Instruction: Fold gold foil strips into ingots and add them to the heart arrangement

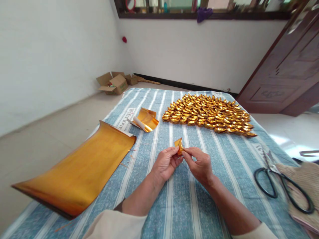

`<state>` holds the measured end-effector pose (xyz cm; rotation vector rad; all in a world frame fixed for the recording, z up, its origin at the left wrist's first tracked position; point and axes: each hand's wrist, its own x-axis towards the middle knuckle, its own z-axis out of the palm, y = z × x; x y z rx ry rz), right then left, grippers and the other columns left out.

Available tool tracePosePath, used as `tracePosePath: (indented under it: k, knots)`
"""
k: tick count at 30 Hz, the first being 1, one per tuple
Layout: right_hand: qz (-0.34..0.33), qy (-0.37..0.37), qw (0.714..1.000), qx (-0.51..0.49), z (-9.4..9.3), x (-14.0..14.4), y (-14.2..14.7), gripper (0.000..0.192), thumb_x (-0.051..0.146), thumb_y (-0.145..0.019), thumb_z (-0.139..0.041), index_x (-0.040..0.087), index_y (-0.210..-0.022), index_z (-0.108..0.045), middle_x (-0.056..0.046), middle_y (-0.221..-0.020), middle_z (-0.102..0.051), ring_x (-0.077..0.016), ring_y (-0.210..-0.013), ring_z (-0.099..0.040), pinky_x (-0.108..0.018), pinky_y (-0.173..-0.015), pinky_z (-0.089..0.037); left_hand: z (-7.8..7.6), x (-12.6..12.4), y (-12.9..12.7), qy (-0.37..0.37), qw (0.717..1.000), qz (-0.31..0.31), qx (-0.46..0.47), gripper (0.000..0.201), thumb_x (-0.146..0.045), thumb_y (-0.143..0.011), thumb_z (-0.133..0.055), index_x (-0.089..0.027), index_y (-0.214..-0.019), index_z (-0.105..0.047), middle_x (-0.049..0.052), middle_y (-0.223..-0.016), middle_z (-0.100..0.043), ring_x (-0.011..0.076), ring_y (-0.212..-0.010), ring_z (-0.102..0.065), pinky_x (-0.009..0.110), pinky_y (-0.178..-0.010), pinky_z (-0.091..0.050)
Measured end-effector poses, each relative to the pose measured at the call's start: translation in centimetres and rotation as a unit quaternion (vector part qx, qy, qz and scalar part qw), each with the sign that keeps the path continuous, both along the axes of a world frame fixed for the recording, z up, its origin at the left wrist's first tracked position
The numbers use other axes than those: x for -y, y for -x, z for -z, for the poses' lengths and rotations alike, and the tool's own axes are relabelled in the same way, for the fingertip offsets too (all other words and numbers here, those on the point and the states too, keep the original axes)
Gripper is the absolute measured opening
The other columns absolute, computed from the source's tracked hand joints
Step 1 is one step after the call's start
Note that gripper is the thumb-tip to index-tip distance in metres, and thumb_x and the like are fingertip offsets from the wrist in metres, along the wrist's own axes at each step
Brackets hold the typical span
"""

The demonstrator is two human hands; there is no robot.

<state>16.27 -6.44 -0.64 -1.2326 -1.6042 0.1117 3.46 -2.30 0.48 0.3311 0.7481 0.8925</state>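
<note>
A small folded piece of gold foil paper is pinched between my two hands above the striped cloth. My left hand grips its lower left side with thumb and fingers. On its right edge, the thumb and forefinger of my right hand press together. Beyond my hands, many folded gold paper ingots stand packed in rows. A large gold foil sheet lies to the left, its far end curled. Between that sheet and the ingots rests a smaller, partly rolled gold sheet.
Black-handled scissors lie at the right beside a beige knitted cloth. Blue and white striped cloth covers the table. An open cardboard box sits on the floor at the back left. A brown door stands at the right.
</note>
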Motion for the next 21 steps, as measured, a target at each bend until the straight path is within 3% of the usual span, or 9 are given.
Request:
tracePosePath:
  k: [7, 21]
  knots:
    - [-0.001, -0.002, 1.0, 0.018, 0.1, 0.0, 0.0, 0.02, 0.02, -0.09, -0.053, 0.018, -0.078, -0.069, -0.006, -0.076, -0.072, -0.0178, -0.071, -0.066, -0.031, -0.071, -0.051, -0.4, 0.2, -0.1, 0.008, 1.0, -0.001, -0.016, 0.015, -0.004, -0.083, -0.056, -0.007, -0.073, -0.066, 0.007, -0.071, -0.068, 0.0112, -0.058, -0.064, 0.021, -0.057, -0.054]
    - [-0.016, -0.017, 0.999, 0.045, -0.1, 0.1, -0.2, 0.017, 0.018, -0.088, -0.054, 0.018, -0.082, -0.07, -0.005, -0.069, -0.071, -0.0177, -0.068, -0.065, -0.031, -0.068, -0.05, -0.8, 0.0, 0.1, 0.042, 0.999, 0.004, -0.014, 0.015, -0.013, -0.088, -0.054, -0.009, -0.084, -0.069, 0.007, -0.079, -0.07, 0.0135, -0.063, -0.066, 0.023, -0.055, -0.055]
